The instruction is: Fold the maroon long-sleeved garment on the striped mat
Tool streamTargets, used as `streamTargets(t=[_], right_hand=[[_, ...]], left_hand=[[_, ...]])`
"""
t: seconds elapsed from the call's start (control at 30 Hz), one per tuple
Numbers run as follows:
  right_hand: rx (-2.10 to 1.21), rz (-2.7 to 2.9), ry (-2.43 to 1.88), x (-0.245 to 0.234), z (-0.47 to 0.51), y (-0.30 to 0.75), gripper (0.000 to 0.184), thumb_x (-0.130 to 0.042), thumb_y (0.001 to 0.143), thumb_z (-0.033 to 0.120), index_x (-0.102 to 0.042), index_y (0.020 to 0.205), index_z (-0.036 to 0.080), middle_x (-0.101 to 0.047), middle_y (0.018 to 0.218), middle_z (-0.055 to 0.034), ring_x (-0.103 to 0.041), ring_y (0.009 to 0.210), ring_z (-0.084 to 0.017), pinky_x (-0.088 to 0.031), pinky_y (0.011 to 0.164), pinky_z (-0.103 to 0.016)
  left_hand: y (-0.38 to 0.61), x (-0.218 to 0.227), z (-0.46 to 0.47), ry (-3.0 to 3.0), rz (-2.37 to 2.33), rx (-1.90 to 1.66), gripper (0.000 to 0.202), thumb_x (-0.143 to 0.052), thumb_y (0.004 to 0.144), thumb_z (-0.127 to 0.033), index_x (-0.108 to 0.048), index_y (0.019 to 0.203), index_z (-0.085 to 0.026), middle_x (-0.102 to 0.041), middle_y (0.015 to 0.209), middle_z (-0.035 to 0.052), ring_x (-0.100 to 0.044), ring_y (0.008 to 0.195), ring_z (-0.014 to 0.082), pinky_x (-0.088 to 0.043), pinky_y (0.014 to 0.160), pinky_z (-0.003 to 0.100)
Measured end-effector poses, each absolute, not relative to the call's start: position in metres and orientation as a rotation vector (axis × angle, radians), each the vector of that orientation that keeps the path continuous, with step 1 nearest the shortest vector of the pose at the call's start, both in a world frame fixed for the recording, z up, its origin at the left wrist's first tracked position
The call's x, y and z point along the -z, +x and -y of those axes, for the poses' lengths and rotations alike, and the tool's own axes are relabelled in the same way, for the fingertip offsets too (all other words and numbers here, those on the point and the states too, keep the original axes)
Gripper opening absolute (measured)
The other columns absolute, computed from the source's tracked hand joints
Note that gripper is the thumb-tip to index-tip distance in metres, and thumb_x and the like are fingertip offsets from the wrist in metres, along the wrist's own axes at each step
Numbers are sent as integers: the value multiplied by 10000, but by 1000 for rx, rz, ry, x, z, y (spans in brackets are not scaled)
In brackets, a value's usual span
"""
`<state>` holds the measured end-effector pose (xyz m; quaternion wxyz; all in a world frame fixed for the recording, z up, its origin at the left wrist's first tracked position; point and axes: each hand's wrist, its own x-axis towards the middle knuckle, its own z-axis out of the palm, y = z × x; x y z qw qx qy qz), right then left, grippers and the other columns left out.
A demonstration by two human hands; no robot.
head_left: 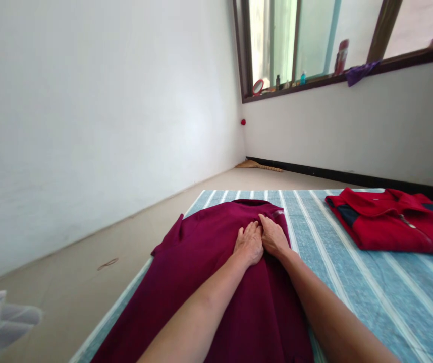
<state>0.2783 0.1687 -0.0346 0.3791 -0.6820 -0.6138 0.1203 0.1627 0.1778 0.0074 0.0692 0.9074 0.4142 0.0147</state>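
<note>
A maroon long garment [201, 272] lies spread out, its collar toward the far edge of the striped surface. Part of it is folded at the left, near a sleeve-like corner. My left hand [250, 243] rests on its upper middle, fingers stretched forward against the cloth. Right beside it, my right hand [274, 237] is bent over the garment near its right edge, fingers closed on the fabric; some fingertips are hidden. The two hands touch or nearly touch.
Blue-and-white striped cloth [315, 227] covers the low surface. A folded red jacket [394, 222] with a zip lies at the right. Whitish cloth [4, 320] appears at lower left. A broom [256, 165] lies by the wall. Small items line the window sill [315, 82].
</note>
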Motion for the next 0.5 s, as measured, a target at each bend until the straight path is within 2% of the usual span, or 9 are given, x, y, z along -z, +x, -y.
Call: streamTargets(t=[0.1,0.17,0.3,0.4,0.5], right_hand=[[-322,1520,-1702,37,-173,281,521,-406,833,81,-442,1350,140,-515,1345,-140,-441,1272,-233,-317,1062,-405],[-346,1474,-1679,35,-177,285,525,-431,821,70,-449,1337,162,-561,1292,-118,-514,1201,-215,-383,1019,-389],[-376,1416,-1633,21,-180,293,401,-474,867,120,-491,1267,142,-623,1166,-109,-611,1049,-221,-499,880,-408],[-351,1475,-1573,6,-160,289,418,-402,846,90,-516,1242,158,-625,1167,-113,-594,1085,-214,-486,909,-385],[-318,1645,-1493,-6,-118,271,413,-462,799,105,-558,1196,167,-619,1183,-110,-572,1104,-226,-436,977,-403]], left_hand=[[161,-6,-177,2740,-1240,-60,541,-302,886,-244,-326,1415,-137,-284,1527,90,-214,1409,200,-165,1142,434],[161,-6,-176,2743,-1237,-71,528,-298,885,-232,-343,1405,-149,-290,1526,81,-212,1409,195,-171,1139,434],[161,-3,-178,2738,-1242,-87,504,-286,893,-214,-363,1390,-168,-300,1521,82,-223,1405,199,-188,1130,452],[163,3,-181,2729,-1247,-97,490,-259,914,-227,-356,1393,-192,-292,1525,73,-225,1404,204,-194,1126,472],[165,8,-185,2733,-1214,-89,507,-334,915,-312,-332,1410,-203,-257,1540,68,-192,1414,220,-174,1136,475]])
